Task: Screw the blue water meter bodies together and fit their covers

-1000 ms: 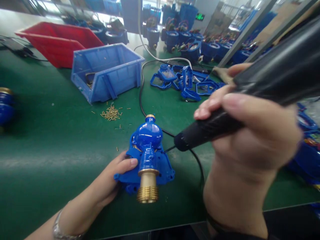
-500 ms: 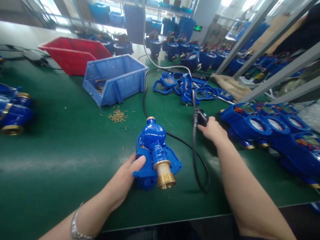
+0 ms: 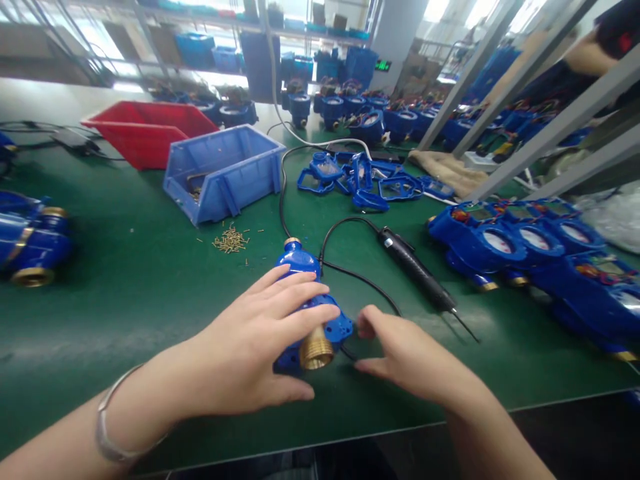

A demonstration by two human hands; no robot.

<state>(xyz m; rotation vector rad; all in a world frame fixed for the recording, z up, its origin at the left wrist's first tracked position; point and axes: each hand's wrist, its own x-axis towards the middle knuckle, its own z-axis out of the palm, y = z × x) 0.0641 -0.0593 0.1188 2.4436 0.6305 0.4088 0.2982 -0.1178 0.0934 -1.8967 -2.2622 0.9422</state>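
A blue water meter (image 3: 300, 257) with a brass threaded end lies face down on the green bench. My left hand (image 3: 270, 333) spreads its fingers over the meter's body and hides much of it; whether it touches the meter I cannot tell. To the right of the meter, my right hand (image 3: 390, 343) is held with thumb and fingers apart and nothing between them. Beyond it, a black electric screwdriver (image 3: 417, 270) rests on the bench, its bit pointing right and toward me. The screwdriver's black cord loops behind the meter.
A heap of small brass screws (image 3: 231, 240) lies in front of a blue bin (image 3: 225, 180), with a red bin (image 3: 150, 130) behind. Blue plastic frames (image 3: 363, 180) are piled farther back. More meters (image 3: 500, 243) stand at right, and another meter (image 3: 30, 240) at left.
My right hand has let go of the screwdriver, now lying on the bench, and has come back toward the meter. My left hand has moved from the meter's left side to over its top.
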